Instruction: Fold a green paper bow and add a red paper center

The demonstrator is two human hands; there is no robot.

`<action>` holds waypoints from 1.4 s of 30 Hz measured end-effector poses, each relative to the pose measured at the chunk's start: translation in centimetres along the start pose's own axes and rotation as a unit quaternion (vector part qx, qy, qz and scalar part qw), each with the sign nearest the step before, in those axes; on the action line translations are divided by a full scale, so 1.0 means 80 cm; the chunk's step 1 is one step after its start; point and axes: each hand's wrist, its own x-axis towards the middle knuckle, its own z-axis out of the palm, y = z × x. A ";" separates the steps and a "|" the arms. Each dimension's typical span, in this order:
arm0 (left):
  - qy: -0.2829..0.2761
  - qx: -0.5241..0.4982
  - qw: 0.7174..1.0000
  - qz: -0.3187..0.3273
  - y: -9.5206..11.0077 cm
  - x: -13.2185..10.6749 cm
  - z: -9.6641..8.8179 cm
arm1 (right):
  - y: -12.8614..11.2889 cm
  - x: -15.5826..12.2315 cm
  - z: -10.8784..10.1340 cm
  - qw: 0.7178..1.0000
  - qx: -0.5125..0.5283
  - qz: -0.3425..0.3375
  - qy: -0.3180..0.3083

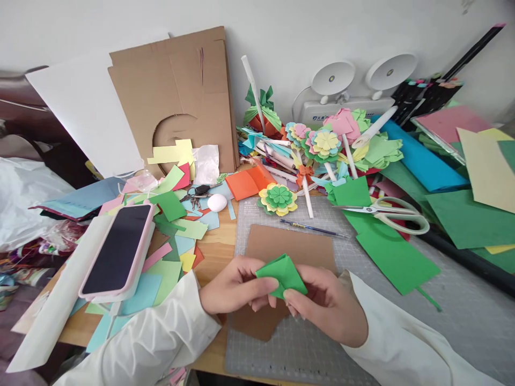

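A small folded green paper piece (282,273) is pinched between both my hands just above a brown card sheet (289,246) lying on the grey cutting mat (402,316). My left hand (235,287) grips its left side with curled fingers. My right hand (328,305) holds its right edge, thumb on top. Both sleeves are white.
A phone in a pink case (118,249) lies to the left among coloured paper scraps. White-handled scissors (390,213) rest on green paper (392,252) to the right. A pen (314,229), paper flowers (278,198), cardboard (181,91) and a white lamp (346,96) stand behind.
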 end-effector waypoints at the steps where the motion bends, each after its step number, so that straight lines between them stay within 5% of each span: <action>1: 0.001 -0.010 1.000 -0.003 0.000 0.000 0.000 | -0.001 0.000 0.000 1.000 0.005 -0.001 -0.001; 8: 0.040 0.088 0.993 0.069 -0.003 -0.002 0.005 | 0.006 0.008 0.000 0.998 0.064 0.006 -0.010; 14: 0.025 0.190 0.978 0.077 -0.002 -0.005 0.006 | 0.010 0.004 0.001 0.999 -0.031 0.032 0.028; 24: -0.012 0.100 0.993 0.056 0.001 -0.006 0.010 | 0.014 -0.001 -0.003 1.000 -0.019 0.021 0.000; 31: 0.014 -0.008 1.000 0.011 0.004 -0.004 0.014 | 0.004 0.002 -0.001 1.000 -0.012 0.013 0.010; 37: -0.014 -0.021 0.999 0.034 0.002 -0.003 0.013 | -0.001 -0.003 -0.001 0.996 -0.084 -0.021 0.017; 42: -0.010 0.000 0.998 0.062 -0.002 -0.003 0.013 | 0.009 -0.007 0.002 0.999 -0.025 0.033 0.019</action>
